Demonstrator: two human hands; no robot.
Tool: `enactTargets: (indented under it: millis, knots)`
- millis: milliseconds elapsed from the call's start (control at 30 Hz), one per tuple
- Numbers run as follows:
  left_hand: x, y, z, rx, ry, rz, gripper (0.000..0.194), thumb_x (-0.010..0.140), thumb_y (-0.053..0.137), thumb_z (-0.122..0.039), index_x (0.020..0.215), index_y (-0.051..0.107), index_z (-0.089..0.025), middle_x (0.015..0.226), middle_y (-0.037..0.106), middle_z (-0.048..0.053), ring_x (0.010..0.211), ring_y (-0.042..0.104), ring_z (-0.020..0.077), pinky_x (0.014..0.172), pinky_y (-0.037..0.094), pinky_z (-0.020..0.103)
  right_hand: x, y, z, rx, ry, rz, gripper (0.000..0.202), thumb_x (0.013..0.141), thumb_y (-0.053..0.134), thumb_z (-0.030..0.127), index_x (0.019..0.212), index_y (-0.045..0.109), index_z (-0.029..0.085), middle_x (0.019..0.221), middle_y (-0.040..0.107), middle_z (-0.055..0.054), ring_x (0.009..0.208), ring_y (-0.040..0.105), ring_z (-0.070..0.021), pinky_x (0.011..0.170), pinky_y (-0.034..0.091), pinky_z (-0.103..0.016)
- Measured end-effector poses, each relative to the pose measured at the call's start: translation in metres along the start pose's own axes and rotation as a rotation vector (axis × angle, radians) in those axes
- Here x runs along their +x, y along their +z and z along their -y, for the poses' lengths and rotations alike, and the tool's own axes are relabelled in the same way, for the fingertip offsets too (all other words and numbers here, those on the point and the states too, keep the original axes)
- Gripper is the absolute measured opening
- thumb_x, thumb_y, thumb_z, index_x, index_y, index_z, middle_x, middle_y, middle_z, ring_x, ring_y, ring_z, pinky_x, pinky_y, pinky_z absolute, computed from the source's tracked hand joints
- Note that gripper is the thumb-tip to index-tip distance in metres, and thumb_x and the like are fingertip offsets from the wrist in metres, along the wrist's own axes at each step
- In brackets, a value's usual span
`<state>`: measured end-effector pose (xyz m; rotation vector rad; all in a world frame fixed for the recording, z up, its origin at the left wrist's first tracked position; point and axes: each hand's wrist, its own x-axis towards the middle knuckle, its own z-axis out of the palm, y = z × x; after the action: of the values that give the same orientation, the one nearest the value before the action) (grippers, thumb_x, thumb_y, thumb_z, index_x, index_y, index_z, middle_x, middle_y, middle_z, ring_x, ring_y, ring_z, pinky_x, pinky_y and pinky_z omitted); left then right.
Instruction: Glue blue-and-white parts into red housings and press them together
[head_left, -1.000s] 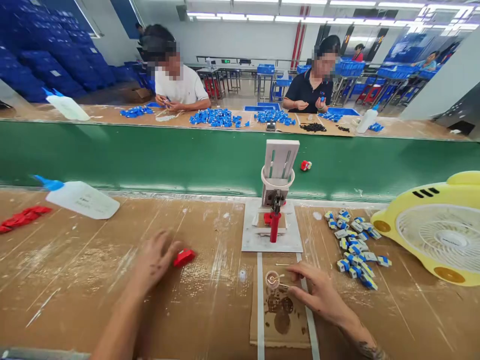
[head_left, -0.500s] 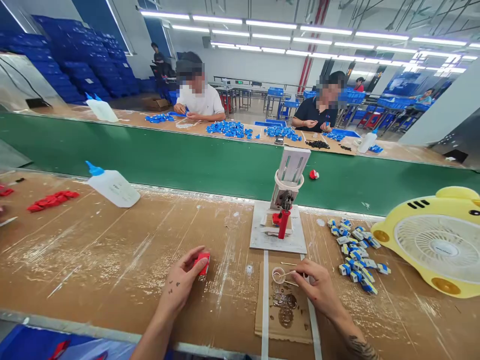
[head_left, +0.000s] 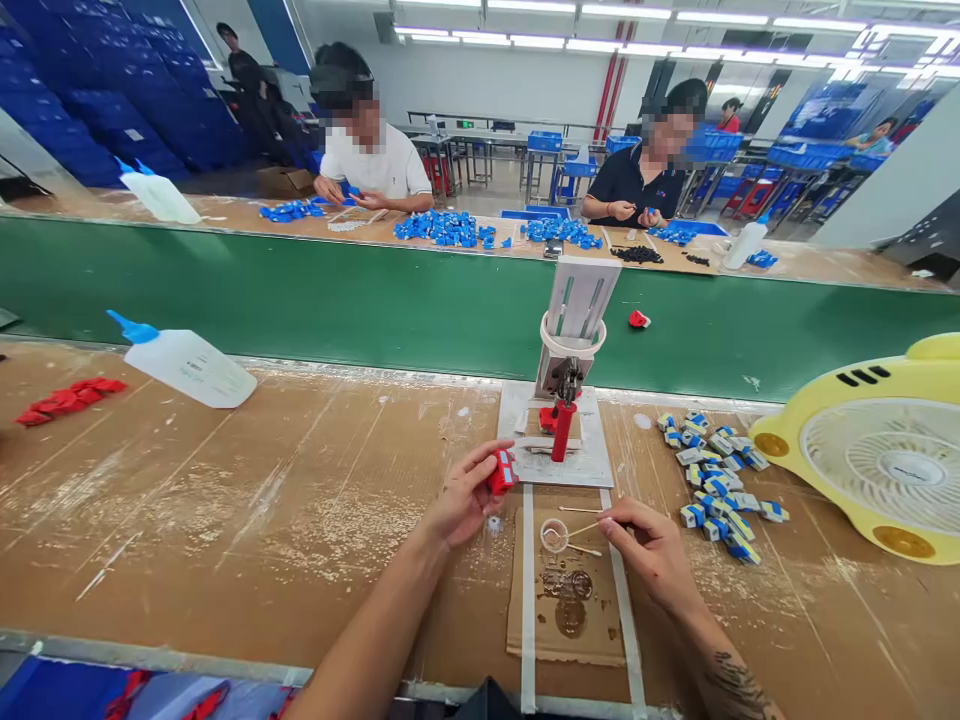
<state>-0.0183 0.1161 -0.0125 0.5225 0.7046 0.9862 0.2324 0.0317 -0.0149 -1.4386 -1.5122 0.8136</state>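
Note:
My left hand (head_left: 469, 492) is closed on a small red plastic piece (head_left: 502, 472) with pale patches on its face, held just in front of the clamp fixture's base. Between the fingertips of my right hand (head_left: 646, 545) is a thin cotton swab (head_left: 583, 531), its far end at a small round cup (head_left: 554, 536). That cup rests on a stained cardboard sheet (head_left: 540, 640) taped down with white strips. Two more swabs lie near the cup. Behind it stands a toggle clamp fixture (head_left: 556, 390) with a red handle and a red part at its foot.
Blue, white and yellow small pieces (head_left: 724, 490) lie in a heap at right beside a yellow fan (head_left: 885, 460). A glue bottle (head_left: 191, 368) and red pieces (head_left: 71, 400) are at left. Beyond the green belt (head_left: 337, 290), two people handle blue parts.
My left hand has moved right and slightly up with the red piece, turning its patched face into view. My right hand has shifted slightly, keeping the swab at the cup. The camera view has tilted down.

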Motion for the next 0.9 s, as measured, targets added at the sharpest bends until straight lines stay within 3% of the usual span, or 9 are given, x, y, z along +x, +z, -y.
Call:
enactTargets:
  millis: [133, 267, 433, 567, 700, 900]
  knots:
    - [-0.001, -0.011, 0.004, -0.03, 0.052, 0.03, 0.04, 0.062, 0.097, -0.036, 0.092, 0.075, -0.019, 0.087, 0.078, 0.004, 0.07, 0.072, 0.0155, 0.054, 0.052, 0.019, 0.0, 0.0, -0.003, 0.008, 0.012, 0.009, 0.035, 0.086, 0.067, 0.051, 0.071, 0.078, 0.021, 0.068, 0.074, -0.007, 0.063, 0.066, -0.0209, 0.06, 0.053, -0.029]
    - [-0.004, -0.011, 0.009, -0.019, 0.088, 0.058, 0.034, 0.062, 0.097, -0.025, 0.084, 0.072, -0.018, 0.095, 0.077, 0.003, 0.079, 0.073, 0.0166, 0.061, 0.055, 0.021, 0.002, 0.002, -0.004, 0.007, 0.014, 0.018, 0.036, 0.087, 0.067, 0.052, 0.071, 0.077, 0.021, 0.068, 0.073, -0.006, 0.064, 0.067, -0.021, 0.061, 0.053, -0.03]
    - [-0.007, -0.007, 0.013, 0.032, 0.082, 0.067, 0.029, 0.064, 0.095, -0.027, 0.081, 0.073, -0.019, 0.1, 0.077, 0.004, 0.08, 0.075, 0.0188, 0.062, 0.058, 0.024, 0.003, 0.0, -0.001, 0.048, 0.017, 0.005, 0.035, 0.086, 0.068, 0.051, 0.07, 0.078, 0.021, 0.066, 0.072, -0.006, 0.061, 0.065, -0.0196, 0.058, 0.052, -0.028]
    - [-0.008, -0.008, 0.018, 0.246, 0.137, 0.065, 0.048, 0.06, 0.095, -0.023, 0.105, 0.078, -0.021, 0.114, 0.076, 0.011, 0.091, 0.074, 0.0224, 0.079, 0.061, 0.031, 0.002, 0.003, 0.0, 0.172, 0.02, -0.038, 0.032, 0.086, 0.07, 0.049, 0.071, 0.079, 0.022, 0.065, 0.07, -0.004, 0.06, 0.062, -0.0181, 0.055, 0.049, -0.027]
    - [-0.008, -0.01, 0.024, 0.505, 0.27, 0.061, 0.034, 0.063, 0.087, -0.021, 0.096, 0.082, -0.02, 0.121, 0.075, 0.013, 0.106, 0.072, 0.0278, 0.091, 0.061, 0.037, 0.006, 0.018, 0.001, 0.286, 0.044, -0.136, 0.034, 0.086, 0.07, 0.05, 0.072, 0.078, 0.021, 0.064, 0.069, -0.004, 0.059, 0.06, -0.0179, 0.053, 0.048, -0.028]
    - [-0.015, -0.003, 0.025, 0.869, 0.407, 0.092, 0.038, 0.073, 0.075, -0.018, 0.11, 0.08, -0.025, 0.115, 0.08, 0.009, 0.109, 0.072, 0.0282, 0.1, 0.056, 0.042, 0.017, 0.038, 0.014, 0.367, -0.022, -0.162, 0.023, 0.086, 0.074, 0.042, 0.075, 0.081, 0.023, 0.065, 0.068, -0.003, 0.062, 0.06, -0.0168, 0.058, 0.048, -0.027]
